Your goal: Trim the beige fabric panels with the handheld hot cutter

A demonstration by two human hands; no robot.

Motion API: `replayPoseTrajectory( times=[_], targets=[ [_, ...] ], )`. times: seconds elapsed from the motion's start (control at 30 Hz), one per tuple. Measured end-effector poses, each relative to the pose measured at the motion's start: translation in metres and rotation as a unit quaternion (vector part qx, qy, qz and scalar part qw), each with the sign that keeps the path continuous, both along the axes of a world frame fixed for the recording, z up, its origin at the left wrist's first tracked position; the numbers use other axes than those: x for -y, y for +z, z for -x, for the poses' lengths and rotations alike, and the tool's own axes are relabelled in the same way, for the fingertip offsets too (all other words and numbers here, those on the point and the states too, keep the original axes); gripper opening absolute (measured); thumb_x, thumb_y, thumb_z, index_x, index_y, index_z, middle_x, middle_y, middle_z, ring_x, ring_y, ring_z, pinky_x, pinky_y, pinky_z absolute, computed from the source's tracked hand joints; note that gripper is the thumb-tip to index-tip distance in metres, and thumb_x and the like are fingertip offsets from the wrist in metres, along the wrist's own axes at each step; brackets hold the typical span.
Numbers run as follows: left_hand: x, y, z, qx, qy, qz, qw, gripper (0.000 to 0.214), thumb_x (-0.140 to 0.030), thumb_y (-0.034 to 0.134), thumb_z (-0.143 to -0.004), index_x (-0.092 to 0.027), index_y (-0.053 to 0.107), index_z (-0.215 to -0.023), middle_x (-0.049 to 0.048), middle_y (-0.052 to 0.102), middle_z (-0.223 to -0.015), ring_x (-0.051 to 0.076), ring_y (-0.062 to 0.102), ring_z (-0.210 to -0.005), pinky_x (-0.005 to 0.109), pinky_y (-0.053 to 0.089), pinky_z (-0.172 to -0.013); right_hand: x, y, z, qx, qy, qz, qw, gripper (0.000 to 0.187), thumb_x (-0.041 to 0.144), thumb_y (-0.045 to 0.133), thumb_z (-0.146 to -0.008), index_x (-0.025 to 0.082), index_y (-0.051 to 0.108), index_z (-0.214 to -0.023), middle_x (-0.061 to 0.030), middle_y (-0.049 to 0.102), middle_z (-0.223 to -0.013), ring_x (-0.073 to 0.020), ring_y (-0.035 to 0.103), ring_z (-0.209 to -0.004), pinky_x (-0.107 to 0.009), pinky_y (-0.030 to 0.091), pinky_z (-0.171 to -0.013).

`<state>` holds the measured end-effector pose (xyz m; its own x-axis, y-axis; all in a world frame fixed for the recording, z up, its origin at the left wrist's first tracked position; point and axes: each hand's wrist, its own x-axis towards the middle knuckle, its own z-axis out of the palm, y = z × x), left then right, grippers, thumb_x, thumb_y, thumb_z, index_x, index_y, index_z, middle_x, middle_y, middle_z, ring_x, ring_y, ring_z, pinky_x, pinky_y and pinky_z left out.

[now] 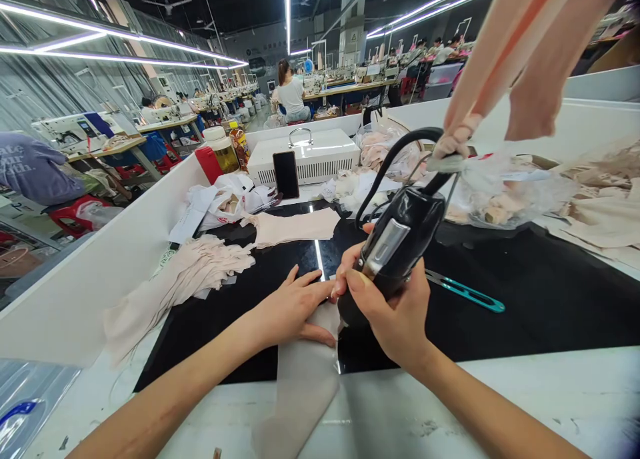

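a smooth black mat (540, 299), lightly glossed, is spread over a white tabletop (400, 412). across the mat's front edge a sheer, pale strip of fabric (305, 379) is laid, its near end draped past the mat onto the tabletop. on the mat's front part, the strip is pressed down by the left hand (295, 306), which is unclenched, palm down, with fingers spread; nothing is grasped by it. above the mat, just beside the strip, a black handheld machine (420, 209) is gripped by the right hand (400, 319), the fingers wrapped around its rounded, shiny body, in which a metal plate is set. whether its base is rested on the mat cannot be told. a thick black cable (381, 172) is curved over the mat's back part, and high over the mat's right side soft peach strips (500, 52) are hung from a knot.

at the mat's left edge a fanned pile of thin, pinkish pieces (175, 279) is heaped; on the mat's back part a flat stack with curved edges (295, 227) is placed. on the mat's right half a slim teal tool (470, 296) with a slotted handle is laid. behind the mat, a glossy dark phone (285, 175) is stood before a vented white box (320, 152).
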<state>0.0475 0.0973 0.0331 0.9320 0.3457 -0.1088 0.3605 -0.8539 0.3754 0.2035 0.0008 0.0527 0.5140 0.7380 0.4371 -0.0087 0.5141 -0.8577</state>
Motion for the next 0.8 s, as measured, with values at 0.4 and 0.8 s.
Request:
replayPoseTrajectory(
  times=[0.4, 0.8],
  targets=[
    [0.082, -0.016, 0.028, 0.123, 0.047, -0.189, 0.973, 0.007, -0.017, 0.058, -0.107, -0.018, 0.065, -0.107, 0.0033, 0.067, -0.094, 0.023, 0.066, -0.084, 0.038, 0.059, -0.075, -0.003, 0.015, -0.009, -0.04, 0.021, -0.05, 0.998, 0.041, 0.038, 0.089, -0.084, 0.031, 0.055, -0.106, 0.0065, 0.069, -0.08, -0.0152, 0.065, -0.055, -0.034, 0.06, -0.055],
    [0.052, -0.005, 0.059, 0.121, -0.064, -0.114, 0.984, 0.018, -0.011, 0.061, -0.107, -0.025, 0.07, -0.116, 0.0005, 0.075, -0.121, 0.017, 0.066, -0.128, 0.037, 0.038, -0.126, 0.004, 0.013, -0.02, -0.018, 0.026, -0.045, 0.998, 0.048, 0.037, 0.088, -0.087, 0.034, 0.061, -0.127, 0.0052, 0.069, -0.082, -0.0173, 0.066, -0.058, -0.038, 0.059, -0.059]
  ],
)
